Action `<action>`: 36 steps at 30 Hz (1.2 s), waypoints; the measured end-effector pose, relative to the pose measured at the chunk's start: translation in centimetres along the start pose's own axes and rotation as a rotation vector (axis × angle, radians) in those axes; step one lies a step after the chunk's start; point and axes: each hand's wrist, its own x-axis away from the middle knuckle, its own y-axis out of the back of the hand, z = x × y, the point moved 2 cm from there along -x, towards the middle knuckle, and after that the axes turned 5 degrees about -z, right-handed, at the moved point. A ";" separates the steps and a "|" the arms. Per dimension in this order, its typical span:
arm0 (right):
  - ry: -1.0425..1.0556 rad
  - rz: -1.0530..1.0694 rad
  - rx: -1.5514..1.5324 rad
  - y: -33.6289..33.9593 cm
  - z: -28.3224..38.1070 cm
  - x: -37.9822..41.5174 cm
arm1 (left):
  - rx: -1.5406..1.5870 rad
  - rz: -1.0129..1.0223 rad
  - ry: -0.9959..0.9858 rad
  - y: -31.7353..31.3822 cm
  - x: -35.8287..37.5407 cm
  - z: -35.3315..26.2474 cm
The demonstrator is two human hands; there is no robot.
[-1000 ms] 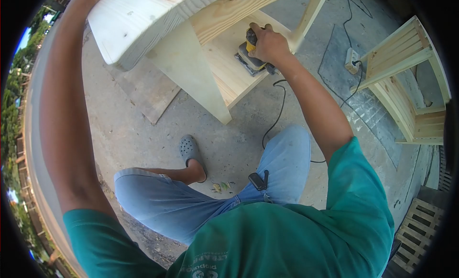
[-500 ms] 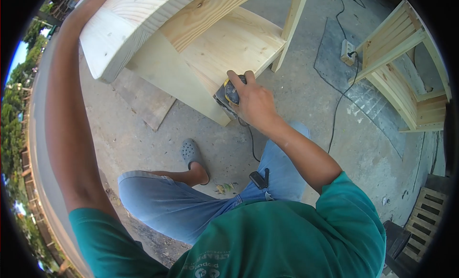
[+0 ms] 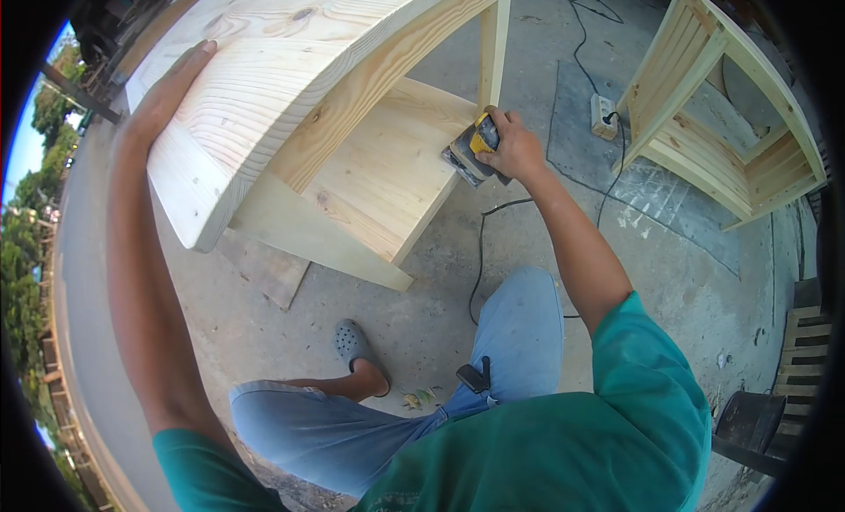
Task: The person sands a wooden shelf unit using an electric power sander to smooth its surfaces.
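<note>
Nearest, a grey clog (image 3: 350, 343) stands on bare concrete floor (image 3: 422, 274), with open ground around it. The right hand (image 3: 515, 147) is closed around a yellow sander (image 3: 471, 149) pressed at the far edge of the lower shelf (image 3: 387, 173) (its cord (image 3: 480, 248) trails down across the floor). The left hand (image 3: 172, 90) lies flat, fingers spread, on the tabletop (image 3: 264, 72) near its outer edge. Beyond stands a slatted frame (image 3: 713, 116), well apart.

The right hand (image 3: 515, 147) is sliding the sander (image 3: 471, 149) from the shelf's (image 3: 387, 173) near corner back toward the leg (image 3: 493, 41).
</note>
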 end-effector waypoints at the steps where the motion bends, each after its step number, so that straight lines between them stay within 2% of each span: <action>1: 0.033 0.028 0.035 0.4 0.5 -0.5 | -0.002 -0.007 -0.008 0.1 -0.2 0.0; 8: 0.255 0.181 0.141 -0.7 6.7 -1.9 | -0.081 0.005 -0.009 0.0 -0.9 1.0; 12: 0.332 0.253 0.042 -1.3 11.5 3.2 | -0.055 0.015 0.004 0.2 -0.2 0.2; 15: 0.384 0.267 -0.077 -1.2 12.1 7.9 | -0.059 0.028 0.014 0.2 -0.6 0.5; 18: 0.232 0.188 -0.209 -0.1 9.2 10.8 | -0.082 0.031 -0.005 -0.2 -1.5 0.9; 20: 0.030 -0.090 -0.464 -0.8 5.9 11.3 | -0.098 0.029 0.000 -0.2 -1.7 1.2; 23: 0.035 -0.432 -0.612 2.9 5.4 11.6 | -0.111 0.027 0.007 -0.2 -1.2 0.2; 26: 0.170 -0.655 -0.666 7.1 8.1 12.4 | -0.114 0.026 0.018 -0.3 -1.2 0.4; 31: 0.541 -0.839 -0.729 8.8 14.5 15.6 | -0.110 0.021 0.016 -0.1 -1.0 0.3; 36: 0.492 -0.822 -0.750 10.5 15.6 15.4 | -0.099 0.028 0.009 0.0 -1.0 0.4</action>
